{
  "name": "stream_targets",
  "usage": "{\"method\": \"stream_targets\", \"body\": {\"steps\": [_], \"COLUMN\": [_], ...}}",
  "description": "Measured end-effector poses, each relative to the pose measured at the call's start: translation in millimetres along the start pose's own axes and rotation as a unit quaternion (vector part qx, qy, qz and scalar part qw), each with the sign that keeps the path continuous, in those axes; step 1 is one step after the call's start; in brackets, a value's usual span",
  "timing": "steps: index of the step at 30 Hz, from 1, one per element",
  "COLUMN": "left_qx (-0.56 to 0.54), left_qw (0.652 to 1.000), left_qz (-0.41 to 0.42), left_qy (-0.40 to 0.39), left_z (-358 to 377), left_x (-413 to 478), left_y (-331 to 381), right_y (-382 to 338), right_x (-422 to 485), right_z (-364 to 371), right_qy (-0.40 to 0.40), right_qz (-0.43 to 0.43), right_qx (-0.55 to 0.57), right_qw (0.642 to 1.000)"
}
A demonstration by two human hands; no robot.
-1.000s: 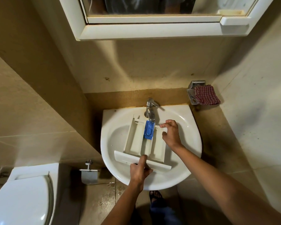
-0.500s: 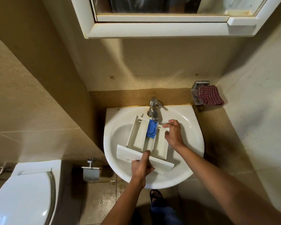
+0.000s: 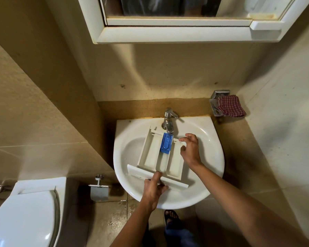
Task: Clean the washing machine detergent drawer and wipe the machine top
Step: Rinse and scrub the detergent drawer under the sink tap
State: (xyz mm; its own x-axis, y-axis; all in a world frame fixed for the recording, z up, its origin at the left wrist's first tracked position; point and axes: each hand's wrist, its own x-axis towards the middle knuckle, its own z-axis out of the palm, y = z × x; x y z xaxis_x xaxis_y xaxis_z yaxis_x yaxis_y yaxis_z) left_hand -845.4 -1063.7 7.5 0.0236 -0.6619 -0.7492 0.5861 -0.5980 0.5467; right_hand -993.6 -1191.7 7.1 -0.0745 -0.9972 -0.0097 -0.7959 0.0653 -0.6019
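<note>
1. Drawer position: detergent drawer (image 3: 150,152) lies tilted across the sink (image 3: 210,154) at frame centre, its rear end under the tap (image 3: 168,120) and its front panel toward the lower edge.
2. Hidden: the tap spout covers the top of the blue insert (image 3: 166,143). The left hand (image 3: 153,188) covers the middle of the front panel. The drawer's underside is not visible.
3. Left hand fingers: thumb lies on top of the panel, the other fingers curl under its lower edge, a firm grip.
4. Right hand (image 3: 190,148), centre right: fingers spread and loosely bent at the drawer's rear right corner, nothing enclosed. Cannot tell whether the index tip touches the drawer wall.
5. Cut off: mirror cabinet (image 3: 168,34) by the top edge, reflection dark and unreadable. Toilet (image 3: 25,220) cut by the lower left corner. Both forearms run out at the bottom edge. A sandalled foot (image 3: 171,215) is half in shadow.
6. Materials: drawer is white plastic, rectangular, with three long compartments. Sink is glossy white ceramic with a rounded front. Tap is chrome.
7. Upper right: red checked cloth (image 3: 230,106), crumpled, hangs over a metal holder (image 3: 215,102).
8. Walls are beige tile, stained near the tap. Floor tiles are speckled.
</note>
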Motion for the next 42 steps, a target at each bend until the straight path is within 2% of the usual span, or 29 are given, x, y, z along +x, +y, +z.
{"method": "stream_targets", "body": {"steps": [7,14,21,23,24,26,28,29,30,32,36,39,42], "left_qx": [-0.029,-0.006,-0.004,0.005,0.008,0.017,0.033,0.04,0.047,0.056,0.066,0.075,0.074], "left_qw": [0.999,1.0,1.0,1.0,1.0,1.0,0.999,0.999,0.999,0.998,0.997,0.997,0.997], "left_qz": [-0.02,-0.019,-0.017,-0.019,-0.022,-0.024,-0.026,-0.025,-0.024,-0.02,-0.003,0.001,0.002], "left_qy": [-0.007,0.002,0.0,0.004,0.007,0.01,0.011,0.013,0.015,0.022,0.031,0.027,0.035], "left_z": [0.7,-2.3,-2.5,-2.1,-1.9,-2.0,-3.7,-4.0,-4.4,-5.3,-4.8,-4.2,-4.7], "left_x": [1.9,4.2,7.4,6.2,5.7,3.9,4.1,4.0,3.4,3.7,2.3,-1.1,-2.1], "left_y": [1.0,1.9,2.1,3.1,3.4,5.1,6.9,8.3,10.0,12.4,15.2,17.2,19.1], "right_y": [-0.4,-6.7,-0.4,-0.9,-1.0,-0.3,-1.7,-4.7,-8.3,-15.6,-39.4,-58.5,-75.9], "right_x": [-1.5,4.2,9.2,4.4,0.4,-12.2,-26.3,-31.2,-32.7,-32.9,-38.3,-43.7,-45.6], "right_z": [1.7,-3.4,-4.9,-4.2,-3.1,-0.5,2.7,3.3,6.4,17.9,34.2,34.7,22.9], "right_qy": [0.004,-0.028,-0.04,-0.02,-0.007,-0.04,-0.177,-0.246,-0.268,-0.25,-0.256,-0.284,-0.327], "right_qz": [-0.006,-0.043,-0.051,-0.077,-0.118,-0.265,-0.39,-0.419,-0.437,-0.432,-0.321,-0.291,-0.292], "right_qx": [-0.021,-0.088,-0.095,-0.1,-0.1,-0.093,-0.122,-0.173,-0.24,-0.366,-0.523,-0.553,-0.511], "right_qw": [1.0,0.995,0.993,0.992,0.988,0.959,0.895,0.857,0.824,0.786,0.746,0.727,0.739]}}
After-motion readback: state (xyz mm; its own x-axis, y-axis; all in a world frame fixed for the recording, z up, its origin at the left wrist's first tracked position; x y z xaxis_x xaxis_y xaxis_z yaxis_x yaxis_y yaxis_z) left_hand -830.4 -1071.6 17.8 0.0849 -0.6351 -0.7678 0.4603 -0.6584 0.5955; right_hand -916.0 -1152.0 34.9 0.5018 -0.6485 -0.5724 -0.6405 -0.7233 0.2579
